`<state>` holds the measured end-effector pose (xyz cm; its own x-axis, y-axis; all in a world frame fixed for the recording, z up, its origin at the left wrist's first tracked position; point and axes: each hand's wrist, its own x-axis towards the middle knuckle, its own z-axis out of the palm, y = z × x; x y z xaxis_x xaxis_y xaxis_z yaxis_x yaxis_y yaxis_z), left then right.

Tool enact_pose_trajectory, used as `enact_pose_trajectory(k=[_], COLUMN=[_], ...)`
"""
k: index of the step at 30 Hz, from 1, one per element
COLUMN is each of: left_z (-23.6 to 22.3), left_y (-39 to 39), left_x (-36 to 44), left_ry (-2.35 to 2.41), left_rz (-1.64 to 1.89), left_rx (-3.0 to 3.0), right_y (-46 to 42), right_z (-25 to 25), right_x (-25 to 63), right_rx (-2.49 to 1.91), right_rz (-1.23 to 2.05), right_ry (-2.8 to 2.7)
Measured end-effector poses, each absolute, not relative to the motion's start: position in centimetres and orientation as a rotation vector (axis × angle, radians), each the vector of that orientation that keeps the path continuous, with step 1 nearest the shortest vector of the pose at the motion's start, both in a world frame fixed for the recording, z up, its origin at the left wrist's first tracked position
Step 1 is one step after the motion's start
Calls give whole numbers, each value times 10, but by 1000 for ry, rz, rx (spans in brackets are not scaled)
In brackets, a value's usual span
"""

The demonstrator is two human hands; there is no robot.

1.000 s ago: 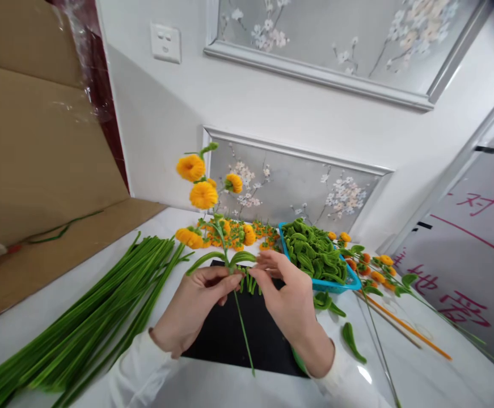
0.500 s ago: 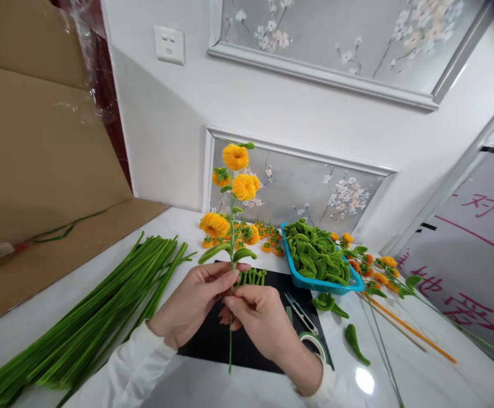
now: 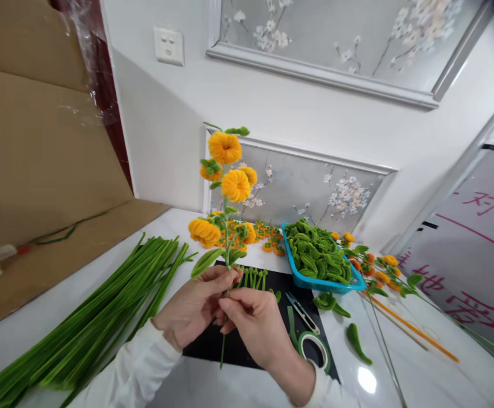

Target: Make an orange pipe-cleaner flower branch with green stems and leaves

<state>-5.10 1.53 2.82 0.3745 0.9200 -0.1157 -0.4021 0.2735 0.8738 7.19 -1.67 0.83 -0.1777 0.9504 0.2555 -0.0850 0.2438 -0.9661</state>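
Upright in front of me stands a pipe-cleaner flower stem (image 3: 226, 221) with several orange fuzzy blooms and green leaves. My left hand (image 3: 202, 303) pinches it just below the lowest leaves. Right below, my right hand (image 3: 257, 320) closes thumb and fingers on the same stem, whose tail sticks out beneath. Under both hands lies a black mat (image 3: 204, 348). On it are short green pieces (image 3: 253, 277) with knobbed tops, small scissors-like snips (image 3: 303, 313) and a roll of green tape (image 3: 313, 350) near my right wrist.
A thick bundle of green pipe cleaners (image 3: 114, 311) lies at left. Behind the mat are several small orange flowers (image 3: 267, 238). A blue basket (image 3: 300, 280) heaped with green leaves stands at right, beside finished flower stems (image 3: 378, 272), an orange stick (image 3: 425, 335) and a loose leaf (image 3: 358, 343).
The flower stem has tilted, its top moving left and slightly up and nearer. Both hands keep their grip, and more of the tape roll shows beside my right wrist.
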Motion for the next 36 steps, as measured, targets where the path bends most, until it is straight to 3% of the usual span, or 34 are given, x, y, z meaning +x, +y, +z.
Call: enact_pose_trajectory(k=[22,36], left_z=[40,35], left_y=[9,9], left_x=[-43,-37], left_ry=[758,1092], left_rz=[1119,1329], left_rx=[1147,1422], right_y=[-12,-9], right_z=[13,-1], right_x=[79,73], right_rx=[-886,-993], right_rz=[1147,1116], right_ry=[-1355,-1331])
